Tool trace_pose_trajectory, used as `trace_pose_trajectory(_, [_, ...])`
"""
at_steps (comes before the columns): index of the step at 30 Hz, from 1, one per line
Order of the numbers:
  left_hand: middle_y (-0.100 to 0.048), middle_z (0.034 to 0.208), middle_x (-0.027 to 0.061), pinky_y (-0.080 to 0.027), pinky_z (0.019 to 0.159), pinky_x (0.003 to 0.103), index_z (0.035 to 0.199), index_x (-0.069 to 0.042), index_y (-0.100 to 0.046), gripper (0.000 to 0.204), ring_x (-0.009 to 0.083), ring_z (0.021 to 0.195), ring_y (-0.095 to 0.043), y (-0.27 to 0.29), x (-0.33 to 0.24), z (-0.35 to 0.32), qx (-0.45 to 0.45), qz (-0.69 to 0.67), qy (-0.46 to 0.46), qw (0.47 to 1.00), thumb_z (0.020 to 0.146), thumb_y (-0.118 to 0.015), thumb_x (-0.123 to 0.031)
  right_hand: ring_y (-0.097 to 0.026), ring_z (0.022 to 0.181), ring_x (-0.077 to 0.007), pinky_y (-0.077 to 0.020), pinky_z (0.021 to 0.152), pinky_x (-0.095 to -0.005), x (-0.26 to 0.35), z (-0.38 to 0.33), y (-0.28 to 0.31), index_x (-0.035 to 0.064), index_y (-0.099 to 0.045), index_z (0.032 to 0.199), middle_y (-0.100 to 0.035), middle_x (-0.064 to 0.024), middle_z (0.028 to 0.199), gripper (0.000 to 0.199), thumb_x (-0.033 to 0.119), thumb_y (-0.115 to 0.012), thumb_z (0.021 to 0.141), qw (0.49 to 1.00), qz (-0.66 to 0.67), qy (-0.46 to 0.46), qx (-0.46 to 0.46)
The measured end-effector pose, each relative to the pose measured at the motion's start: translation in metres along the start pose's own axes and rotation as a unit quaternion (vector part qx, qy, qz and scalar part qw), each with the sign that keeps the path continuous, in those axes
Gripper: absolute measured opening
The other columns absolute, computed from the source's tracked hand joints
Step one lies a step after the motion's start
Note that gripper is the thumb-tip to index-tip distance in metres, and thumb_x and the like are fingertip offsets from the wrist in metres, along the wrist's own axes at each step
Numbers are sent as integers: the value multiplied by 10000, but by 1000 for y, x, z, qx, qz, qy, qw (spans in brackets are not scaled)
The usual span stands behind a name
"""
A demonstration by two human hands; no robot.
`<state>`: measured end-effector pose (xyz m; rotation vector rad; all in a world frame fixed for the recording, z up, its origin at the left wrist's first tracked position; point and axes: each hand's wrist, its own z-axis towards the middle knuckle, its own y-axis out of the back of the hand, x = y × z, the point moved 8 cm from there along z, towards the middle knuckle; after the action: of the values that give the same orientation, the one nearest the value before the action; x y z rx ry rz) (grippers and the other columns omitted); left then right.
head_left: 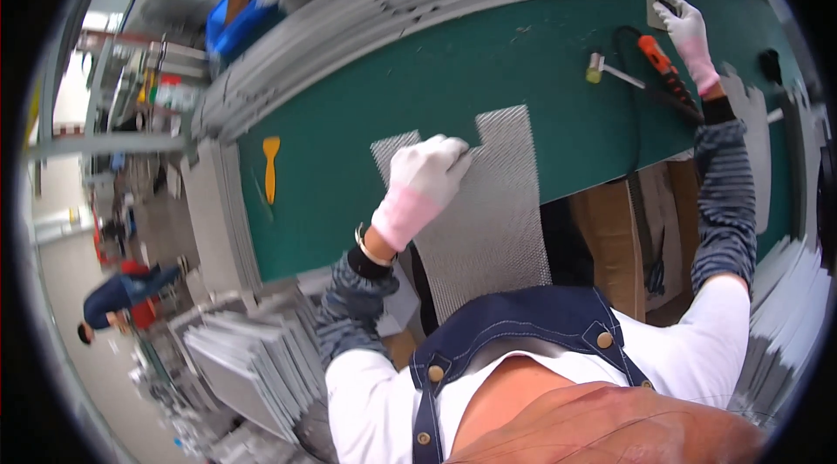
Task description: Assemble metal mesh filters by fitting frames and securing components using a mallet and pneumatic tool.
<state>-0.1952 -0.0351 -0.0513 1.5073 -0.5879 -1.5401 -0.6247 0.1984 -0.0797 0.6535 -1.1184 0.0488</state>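
Note:
My left hand (424, 178), in a white and pink glove, is closed on the upper edge of a grey metal mesh sheet (493, 220). The sheet has a notch cut in its far edge, and its near end reaches down to my apron. Far to the right, my right hand (686, 28), gloved the same way, is stretched out over a small flat grey piece (654, 12) at the table's back. Its fingers are extended and slightly apart; whether they touch the piece is unclear. Beside that arm lie a small hammer (610, 71) and an orange-and-black handled tool (664, 67) with a dark cord.
A yellow scraper (271, 169) lies at the left of the green table (340, 106). Long grey panels (349, 28) are stacked along the back edge. More panels (248, 359) stand at lower left. Cardboard (610, 237) is below the table's front edge. Another person (122, 296) is far left.

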Motion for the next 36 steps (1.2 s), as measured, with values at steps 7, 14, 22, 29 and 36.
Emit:
trace_pose_trajectory(7, [-638,765,102,-518,550,334,1283,-63,-502,503,240,621,-643,-5,6,-35,-66,97,15,993,809,-652,-137,-625,963,-209,-493,833,-257,210,-82,-211,57,-607,1168,-577,-136,1171,358,-22,-630,820,888,-90,371,257])
trace_pose_trajectory(14, [-575,671,58,-497,439,326,1375,-191,-459,567,183,528,-606,-5,13,-60,-96,198,-27,975,830,-600,-124,-583,755,-171,-500,701,-313,243,-163,-340,-65,-549,1073,-610,-129,833,237,88,-561,892,794,-131,144,576])
trace_pose_trajectory(22, [-583,674,72,-524,471,329,1368,-205,-464,505,205,557,-635,-12,32,-57,-34,158,-26,987,879,-563,-129,-615,834,-181,-528,777,-300,239,-157,-351,-61,-527,1188,-643,-128,937,325,98,-549,906,803,-134,44,578])
trace_pose_trajectory(29, [-605,771,44,-545,530,294,1088,-193,-652,286,174,617,-645,9,18,-54,-85,112,-88,986,822,-618,-93,-652,885,-246,-533,833,-318,236,-166,-355,-53,-585,1167,-673,-166,1013,342,119,-596,871,741,-173,140,633])
trace_pose_trajectory(36, [-666,730,96,-508,666,282,974,-6,-705,240,175,645,-613,29,92,-31,88,-161,75,980,790,-716,-161,-624,821,-199,-519,791,-314,250,-168,-337,-55,-592,1090,-647,-118,896,251,43,-581,860,770,-103,120,618])
